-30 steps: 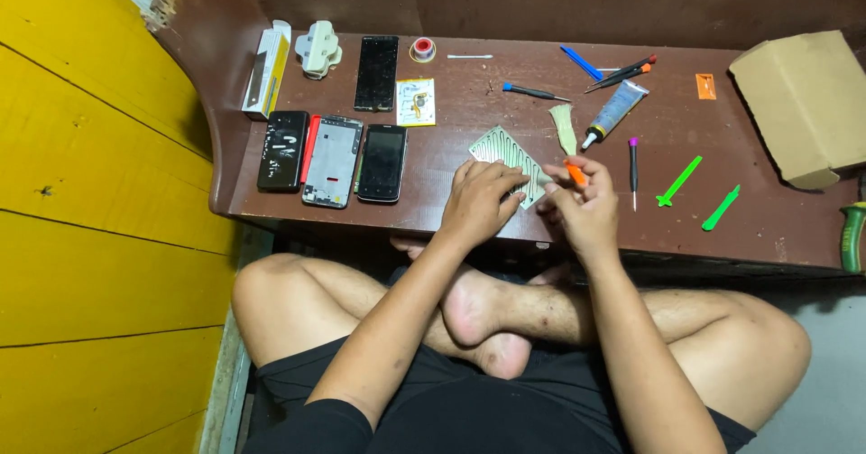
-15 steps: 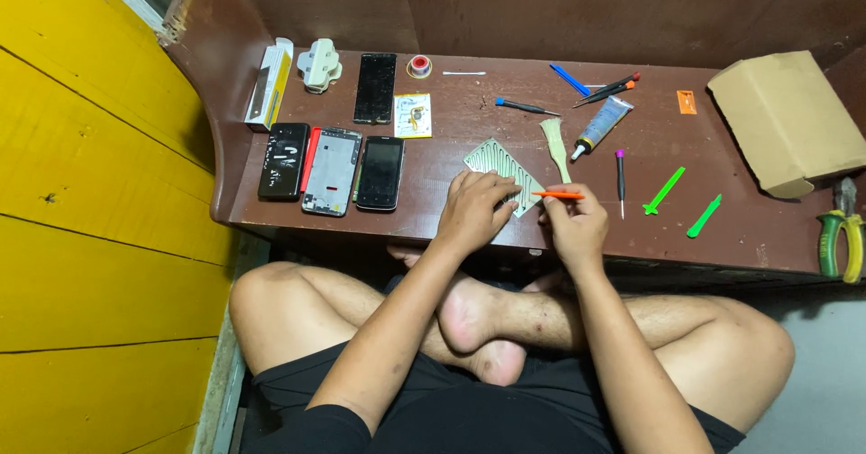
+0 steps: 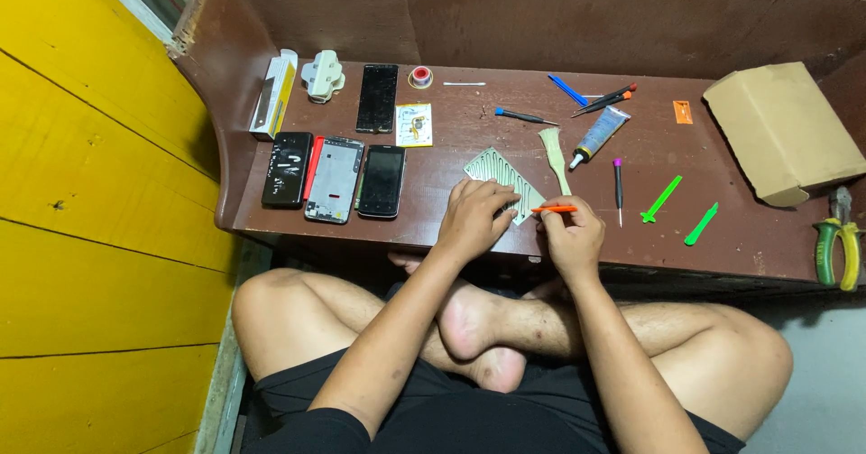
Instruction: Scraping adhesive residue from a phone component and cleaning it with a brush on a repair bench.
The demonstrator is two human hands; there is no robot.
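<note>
While the left hand [image 3: 475, 219] presses flat on the pale grooved panel [image 3: 502, 172] near the tabletop [image 3: 469, 138] front edge, the right hand [image 3: 570, 234] pinches an orange pry tool [image 3: 553, 208], tip at the panel's right edge. Three phones [image 3: 334, 178] lie toward the left end; green picks [image 3: 678, 208] toward the right.

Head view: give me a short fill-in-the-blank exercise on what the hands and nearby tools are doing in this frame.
1. The right hand holds a thin ____ tool in its fingers.
2. The left hand rests on a pale ribbed ____ on the brown table.
3. Two flat ____ pry tools lie to the right of the hands.
4. Pliers with green and yellow handles lie at the table's far ____ end.

Missing words: orange; panel; green; right
</note>
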